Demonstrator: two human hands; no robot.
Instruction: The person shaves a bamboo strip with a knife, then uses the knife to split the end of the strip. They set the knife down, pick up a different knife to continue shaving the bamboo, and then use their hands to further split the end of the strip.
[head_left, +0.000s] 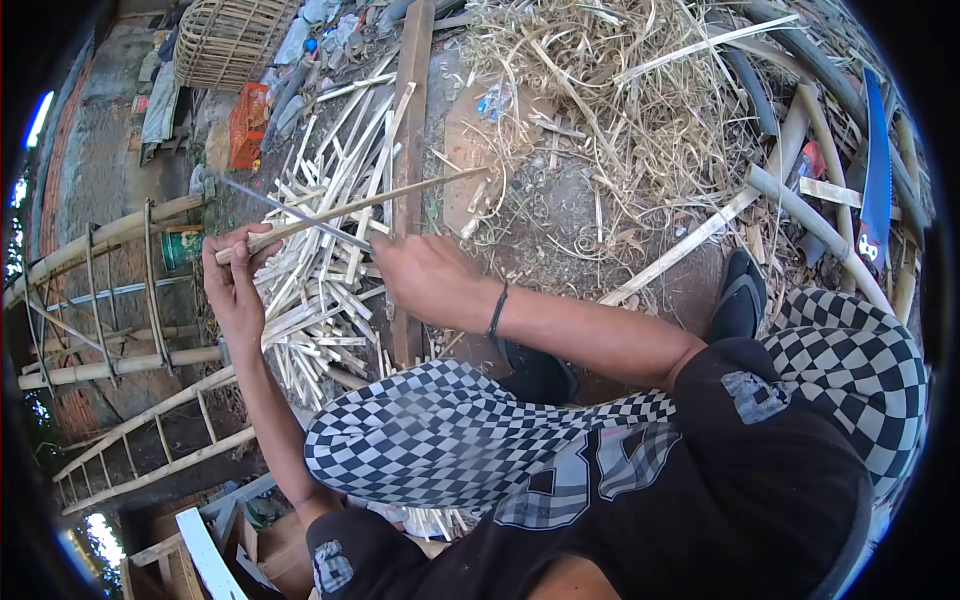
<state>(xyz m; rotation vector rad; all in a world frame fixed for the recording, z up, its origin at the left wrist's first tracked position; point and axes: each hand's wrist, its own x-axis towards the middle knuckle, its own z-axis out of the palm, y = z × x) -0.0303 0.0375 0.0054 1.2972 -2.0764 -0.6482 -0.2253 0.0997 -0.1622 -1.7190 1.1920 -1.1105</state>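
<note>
My left hand (237,285) is closed on one end of a long, thin bamboo strip (420,187), which slants up to the right across the view. My right hand (428,280), slightly blurred, grips a knife whose handle is hidden in the fist. The long narrow knife blade (262,199) points up to the left and crosses the strip a little way from my left fingers. Beneath both hands lies a heap of pale split bamboo sticks (310,335).
A wooden beam (412,110) lies beside the heap. Curly bamboo shavings (640,130) cover the ground at the top. Bamboo poles (815,215) and a blue saw (877,170) lie at right. At left are a woven basket (232,45), a red crate (248,125) and a bamboo ladder (160,440).
</note>
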